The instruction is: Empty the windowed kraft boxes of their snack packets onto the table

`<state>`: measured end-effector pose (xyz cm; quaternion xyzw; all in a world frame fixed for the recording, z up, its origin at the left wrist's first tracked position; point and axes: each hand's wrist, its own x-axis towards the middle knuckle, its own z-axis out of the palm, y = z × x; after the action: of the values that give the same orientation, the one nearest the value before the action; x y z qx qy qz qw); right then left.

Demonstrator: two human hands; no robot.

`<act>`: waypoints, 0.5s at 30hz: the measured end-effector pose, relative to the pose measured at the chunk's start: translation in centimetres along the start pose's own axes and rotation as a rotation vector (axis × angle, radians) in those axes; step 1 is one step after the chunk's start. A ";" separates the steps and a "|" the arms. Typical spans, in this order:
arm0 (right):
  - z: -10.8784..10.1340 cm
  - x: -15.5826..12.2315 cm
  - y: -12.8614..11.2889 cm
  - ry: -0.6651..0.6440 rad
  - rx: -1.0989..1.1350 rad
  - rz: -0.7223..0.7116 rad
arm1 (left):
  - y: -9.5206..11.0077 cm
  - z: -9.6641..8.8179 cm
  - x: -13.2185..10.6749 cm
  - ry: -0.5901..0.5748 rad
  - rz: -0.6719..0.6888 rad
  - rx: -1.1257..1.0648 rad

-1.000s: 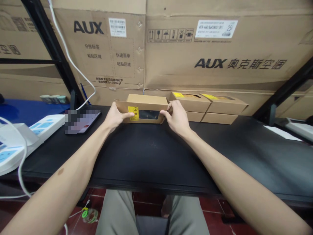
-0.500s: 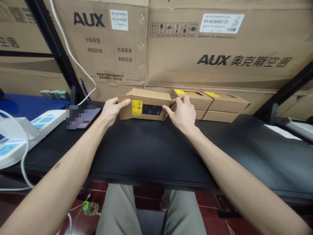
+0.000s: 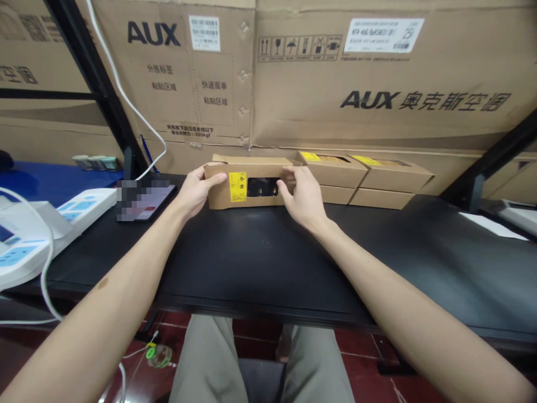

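Large brown AUX cartons (image 3: pixel 373 120) stand behind the back edge of a black worktop (image 3: pixel 260 268), their printed faces filling the upper view. Near the middle of that back edge is a small windowed box (image 3: pixel 260 168) of brown cardboard, its long front face turned toward the person, with a yellow label (image 3: pixel 238 187) toward the left and a dark window (image 3: pixel 263 187) beside it; a few pale specks show in the window, too small to make out. The person's left hand (image 3: pixel 196 193) grips the box's left end, thumb laid across the front, the other fingers partly hidden behind. The right hand (image 3: pixel 305 196) grasps the right end, thumb beside the window, fingers bent at the upper corner. Just right of this hand, by the back edge, are four boxes in two neighbouring stacks: a left upper box (image 3: pixel 335 170) and a right upper box (image 3: pixel 392 173), each with a yellow label, on two lower ones. Left of the left hand lies a phone (image 3: pixel 155 202), its screen partly blurred out; a white power strip (image 3: pixel 90 204) slants along the worktop's left end toward its front corner. White paper (image 3: pixel 493 225) lies near the right end. Below the front edge are the person's trousered legs (image 3: pixel 205 358) and a green-capped bottle (image 3: pixel 159 356) on red floor tiles (image 3: pixel 356 366).
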<state>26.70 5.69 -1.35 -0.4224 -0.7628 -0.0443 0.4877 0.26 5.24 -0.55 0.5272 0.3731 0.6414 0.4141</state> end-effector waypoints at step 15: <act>0.9 0.2 1.3 0.015 0.465 0.551 | -0.1 -0.3 -0.2 -0.117 -0.072 0.025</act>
<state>26.91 7.07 -2.15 -0.4896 -0.6062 0.2604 0.5701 0.02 5.13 -0.79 0.5550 0.3750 0.5895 0.4514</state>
